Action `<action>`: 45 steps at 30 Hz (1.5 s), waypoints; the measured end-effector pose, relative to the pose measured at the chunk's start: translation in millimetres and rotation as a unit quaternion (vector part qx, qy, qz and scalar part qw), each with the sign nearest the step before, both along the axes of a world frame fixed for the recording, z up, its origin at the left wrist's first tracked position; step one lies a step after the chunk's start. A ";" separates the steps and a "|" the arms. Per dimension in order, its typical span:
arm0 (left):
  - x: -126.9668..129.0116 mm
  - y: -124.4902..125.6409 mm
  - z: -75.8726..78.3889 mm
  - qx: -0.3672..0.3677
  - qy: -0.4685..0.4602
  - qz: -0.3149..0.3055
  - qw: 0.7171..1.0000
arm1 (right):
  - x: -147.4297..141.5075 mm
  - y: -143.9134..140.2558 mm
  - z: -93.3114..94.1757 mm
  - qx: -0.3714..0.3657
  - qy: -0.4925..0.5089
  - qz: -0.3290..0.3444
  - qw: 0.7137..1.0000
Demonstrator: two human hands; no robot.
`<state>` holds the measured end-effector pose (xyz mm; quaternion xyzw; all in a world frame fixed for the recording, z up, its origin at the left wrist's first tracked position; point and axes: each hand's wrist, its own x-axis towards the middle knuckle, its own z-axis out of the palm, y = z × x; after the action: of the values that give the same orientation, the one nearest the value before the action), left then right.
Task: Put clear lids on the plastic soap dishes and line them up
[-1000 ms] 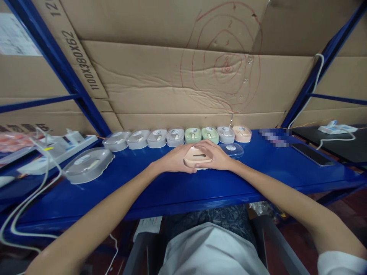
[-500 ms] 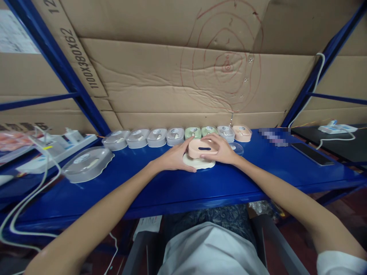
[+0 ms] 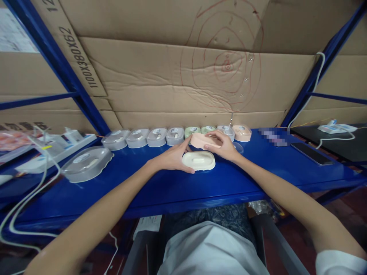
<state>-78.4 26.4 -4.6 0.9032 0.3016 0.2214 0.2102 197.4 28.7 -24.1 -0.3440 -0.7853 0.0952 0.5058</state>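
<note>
My right hand (image 3: pixel 226 146) grips a pale pink rounded box shell (image 3: pixel 202 141) from its right side, holding it raised and tilted. Just below it is a cream oval base (image 3: pixel 198 160) with a raised middle and a wavy edge. My left hand (image 3: pixel 171 157) is curled round the left end of this base, thumb at the near edge. Its fingers reach behind, close to the pink shell; whether they touch it I cannot tell. Partly behind my right hand, a clear oval piece (image 3: pixel 238 148) lies on the table.
Several small rounded boxes (image 3: pixel 156 136) in grey, green and pink line the back of the blue table (image 3: pixel 177 187). A larger clear-lidded box (image 3: pixel 87 164) and a white power strip (image 3: pixel 54 154) with cables are at left. A phone (image 3: pixel 312 153) lies at right.
The pink shell has lifted off the cream base and moved back and slightly up, tipping so its slot no longer shows. The base's top is now uncovered. My left hand has hardly moved.
</note>
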 end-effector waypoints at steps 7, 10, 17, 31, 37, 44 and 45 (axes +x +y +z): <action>0.1 1.4 -1.6 -0.012 0.015 0.011 1.000 | 0.6 5.0 -6.4 -0.010 0.005 -0.001 1.000; -0.5 4.2 -4.3 -0.006 0.009 0.042 0.999 | 0.5 4.8 -6.3 -0.009 0.004 -0.003 1.000; 2.1 2.3 -1.4 0.035 -0.041 0.043 0.998 | -4.2 -5.3 0.5 0.020 -0.038 0.021 0.999; 1.4 -0.3 7.6 0.008 -0.133 0.022 0.991 | -3.7 -9.3 1.3 0.053 -0.097 0.030 0.993; -5.9 6.5 13.5 -0.030 -0.147 0.005 0.989 | -0.1 -5.0 -2.1 0.014 -0.064 0.016 0.998; -10.4 6.0 17.9 0.025 -0.022 0.013 0.999 | -2.6 -11.0 0.6 0.012 -0.122 0.051 0.991; -10.3 5.6 18.0 0.029 -0.009 0.010 1.000 | -2.6 -12.0 1.4 0.011 -0.136 0.050 0.989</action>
<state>-88.7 32.0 13.4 0.9039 0.3023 0.2398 0.1845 194.8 16.7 -22.8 -0.3084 -0.8642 0.0639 0.3924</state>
